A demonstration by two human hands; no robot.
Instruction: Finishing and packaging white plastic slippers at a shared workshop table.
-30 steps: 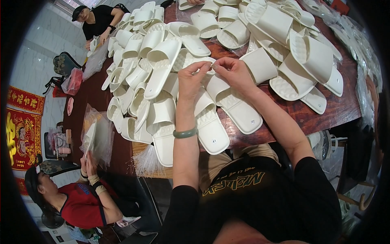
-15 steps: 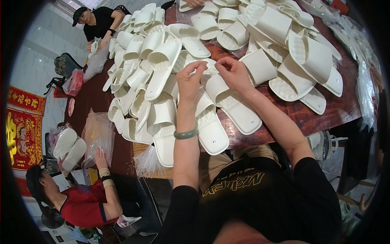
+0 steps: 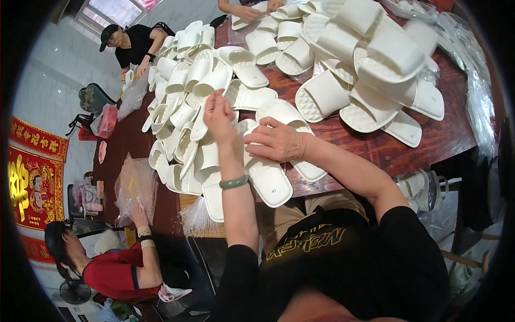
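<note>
My left hand (image 3: 219,115), fingertips together (on what, I cannot tell), my right hand (image 3: 276,140), fingers slightly apart on a white slipper (image 3: 272,185), by the near edge of the wooden table (image 3: 456,129)

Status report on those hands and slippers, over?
Left hand, fingers bunched, above the slipper pile; grip unclear. Right hand over white slippers. More slippers crowd around both hands.

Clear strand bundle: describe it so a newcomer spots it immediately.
Find the dark red-brown table, then the green bangle on the left forearm. Lower left of it, at the table's edge, lies the strand bundle. Its thin, see-through strands set it apart from the solid white slippers beside it.
</note>
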